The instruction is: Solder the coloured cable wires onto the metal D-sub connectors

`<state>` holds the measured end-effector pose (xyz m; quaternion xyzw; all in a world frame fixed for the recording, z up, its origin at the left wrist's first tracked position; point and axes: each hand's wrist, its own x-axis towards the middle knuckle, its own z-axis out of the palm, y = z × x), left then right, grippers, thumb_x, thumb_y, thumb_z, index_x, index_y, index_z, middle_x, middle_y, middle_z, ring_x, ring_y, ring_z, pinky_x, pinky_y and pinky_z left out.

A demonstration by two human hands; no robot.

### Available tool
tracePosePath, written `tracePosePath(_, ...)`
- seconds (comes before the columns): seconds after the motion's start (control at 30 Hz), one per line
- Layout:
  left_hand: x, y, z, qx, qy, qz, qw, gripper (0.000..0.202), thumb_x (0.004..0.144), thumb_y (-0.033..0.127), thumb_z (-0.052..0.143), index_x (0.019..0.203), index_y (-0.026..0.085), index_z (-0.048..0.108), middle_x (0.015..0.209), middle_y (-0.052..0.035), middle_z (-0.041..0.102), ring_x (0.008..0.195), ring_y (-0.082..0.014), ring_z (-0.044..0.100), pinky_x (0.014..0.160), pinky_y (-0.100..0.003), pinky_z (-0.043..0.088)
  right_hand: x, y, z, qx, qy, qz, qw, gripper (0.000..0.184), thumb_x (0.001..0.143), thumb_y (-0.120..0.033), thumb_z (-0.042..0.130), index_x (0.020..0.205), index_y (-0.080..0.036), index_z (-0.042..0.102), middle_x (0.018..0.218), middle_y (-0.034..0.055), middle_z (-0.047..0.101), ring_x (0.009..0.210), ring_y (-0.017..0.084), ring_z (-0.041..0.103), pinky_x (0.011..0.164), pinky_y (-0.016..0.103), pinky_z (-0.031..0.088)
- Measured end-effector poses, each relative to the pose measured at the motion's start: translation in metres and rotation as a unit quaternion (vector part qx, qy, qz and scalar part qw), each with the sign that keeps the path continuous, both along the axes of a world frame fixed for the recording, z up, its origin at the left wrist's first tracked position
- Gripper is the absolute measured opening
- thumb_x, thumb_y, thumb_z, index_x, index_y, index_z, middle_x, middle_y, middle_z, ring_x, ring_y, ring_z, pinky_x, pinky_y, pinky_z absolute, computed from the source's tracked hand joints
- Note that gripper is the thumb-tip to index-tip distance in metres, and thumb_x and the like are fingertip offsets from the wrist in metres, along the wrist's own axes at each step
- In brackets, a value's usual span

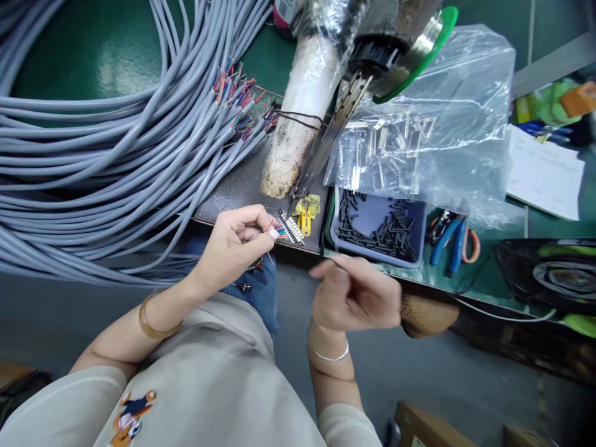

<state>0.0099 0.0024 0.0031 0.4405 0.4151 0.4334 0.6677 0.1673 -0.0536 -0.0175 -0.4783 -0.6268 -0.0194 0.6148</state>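
My left hand (239, 245) pinches a bundle of thin coloured wires (281, 231) between thumb and fingers. At the end of the wires is a metal multi-pin connector (291, 228), held over the table's front edge. My right hand (356, 292) is curled and somewhat blurred, in front of a blue tray (382, 256) of short black tubes (391, 239). A thin dark thing may be at its fingertips; I cannot make out what it is. Just behind the connector lies a yellow tool (305, 218).
Grey cables (116, 155) with stripped ends fill the left side. A plastic-wrapped tube (302, 93) and a green-rimmed reel (433, 56) stand behind. A clear bag (447, 155) of metal parts, blue-handled pliers (451, 245) and papers (542, 171) lie on the right.
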Motion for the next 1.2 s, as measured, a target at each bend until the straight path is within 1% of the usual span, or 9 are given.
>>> tracePosePath(0.07,-0.001,-0.001,0.0,-0.008,0.002,0.0,1.0,0.013,0.068,0.011,0.067,0.061,0.015,0.057,0.076,-0.0008,0.068,0.038,0.0013,0.036,0.033,-0.014,0.024,0.001,-0.004,0.0,0.035,0.047,-0.026,0.998,0.032,0.094,-0.017,0.066,0.124,-0.027,0.068,0.068,-0.0069,0.067,0.041,0.01,0.056,0.037,0.024,0.045)
tracePosePath(0.1,-0.002,-0.002,0.0,-0.009,0.002,0.0,1.0,0.012,0.068,0.012,0.068,0.062,0.015,0.058,0.076,-0.0009,0.068,0.038,0.0011,0.037,0.033,-0.014,0.025,0.002,-0.005,0.001,0.025,0.054,-0.037,0.998,0.035,0.094,-0.015,0.066,0.127,-0.028,0.066,0.072,-0.0063,0.069,0.043,0.01,0.06,0.037,0.024,0.047)
tracePosePath(0.2,-0.003,-0.003,0.0,-0.007,-0.002,-0.001,1.0,0.012,0.07,0.013,0.069,0.063,0.015,0.058,0.073,-0.0002,0.067,0.038,0.0005,0.038,0.033,-0.014,0.027,0.001,-0.009,0.002,-0.052,-0.017,-0.047,0.997,0.035,0.089,-0.008,0.07,0.118,-0.027,0.067,0.088,-0.0026,0.079,0.064,0.015,0.076,0.053,0.026,0.06)
tracePosePath(0.33,-0.004,-0.004,0.0,-0.003,-0.002,-0.018,1.0,0.014,0.071,0.015,0.07,0.065,0.016,0.058,0.065,0.0016,0.062,0.04,-0.0011,0.039,0.035,-0.014,0.03,-0.004,-0.008,0.002,-0.083,-0.142,-0.009,0.986,0.023,0.084,-0.008,0.076,0.099,-0.024,0.067,0.101,0.0024,0.081,0.087,0.017,0.079,0.076,0.028,0.065)
tracePosePath(0.47,-0.008,-0.004,0.001,-0.005,0.012,-0.053,0.999,0.018,0.073,0.019,0.074,0.063,0.015,0.06,0.059,0.0021,0.056,0.042,-0.0029,0.041,0.038,-0.015,0.033,-0.006,-0.002,0.0,-0.132,-0.05,0.028,0.99,0.018,0.087,-0.007,0.072,0.093,-0.023,0.065,0.1,0.0026,0.081,0.091,0.016,0.078,0.079,0.029,0.064)
tracePosePath(0.57,-0.008,-0.004,0.0,0.003,0.012,-0.04,0.999,0.016,0.074,0.021,0.074,0.066,0.014,0.062,0.061,0.0009,0.058,0.042,-0.0031,0.042,0.037,-0.016,0.033,-0.006,0.0,0.0,-0.174,0.003,0.047,0.984,0.015,0.088,-0.009,0.07,0.091,-0.023,0.065,0.102,0.0023,0.081,0.094,0.017,0.078,0.081,0.032,0.065)
tracePosePath(0.77,-0.003,-0.005,-0.004,0.056,0.025,0.015,0.998,0.013,0.076,0.017,0.071,0.068,0.015,0.06,0.067,0.0002,0.062,0.047,-0.004,0.044,0.041,-0.016,0.035,-0.006,0.002,-0.002,-0.139,-0.035,0.043,0.989,0.016,0.088,-0.009,0.069,0.09,-0.023,0.063,0.107,0.0048,0.08,0.092,0.018,0.078,0.077,0.033,0.065)
tracePosePath(0.93,0.0,-0.003,-0.003,0.081,0.049,0.025,0.995,0.013,0.077,0.016,0.069,0.067,0.016,0.06,0.07,-0.0009,0.063,0.056,-0.0075,0.052,0.048,-0.018,0.042,-0.005,0.007,-0.001,-0.113,-0.045,0.038,0.992,0.018,0.086,-0.008,0.071,0.09,-0.023,0.063,0.106,0.0038,0.08,0.088,0.017,0.077,0.073,0.031,0.065)
tracePosePath(1.2,0.001,0.003,0.001,0.072,0.025,0.026,0.997,0.016,0.075,0.014,0.069,0.064,0.015,0.058,0.072,0.0003,0.063,0.046,-0.0018,0.039,0.039,-0.015,0.031,-0.004,0.012,0.002,-0.121,-0.031,0.04,0.991,0.017,0.086,-0.008,0.072,0.089,-0.023,0.065,0.102,0.0027,0.08,0.091,0.018,0.077,0.079,0.035,0.064)
